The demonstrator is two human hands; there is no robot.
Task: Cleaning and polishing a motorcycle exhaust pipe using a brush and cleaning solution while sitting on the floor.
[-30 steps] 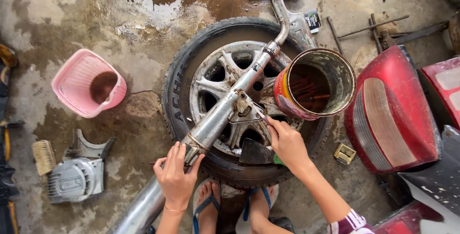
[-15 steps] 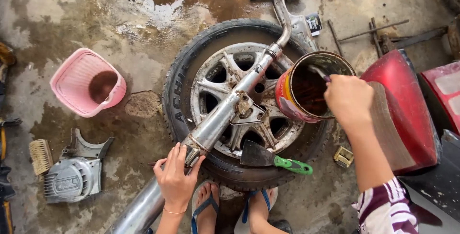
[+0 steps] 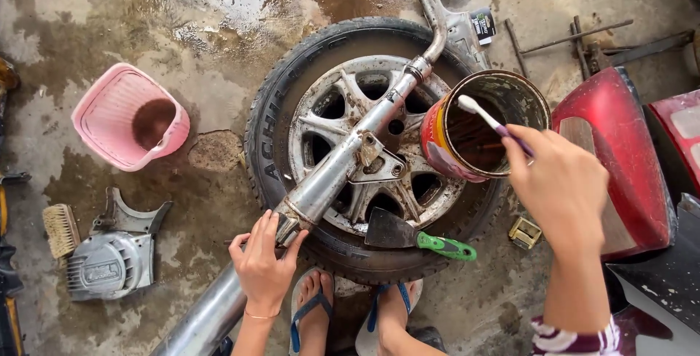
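Chrome exhaust pipe lies across the wheel on the wet concrete floor; your left hand clamps it at the tyre's near edge. Your right hand pinches a toothbrush over the rusty tin at the tyre's right edge. Dip only the bristles and keep that pipe pinned firmly.

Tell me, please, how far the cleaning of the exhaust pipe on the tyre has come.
Done: the scraper lies set down on the tyre. In hand: the left hand steadies the exhaust pipe, while the right hand holds a toothbrush over the open can. Left: the pipe looks grimy and rust-stained along much of its length.
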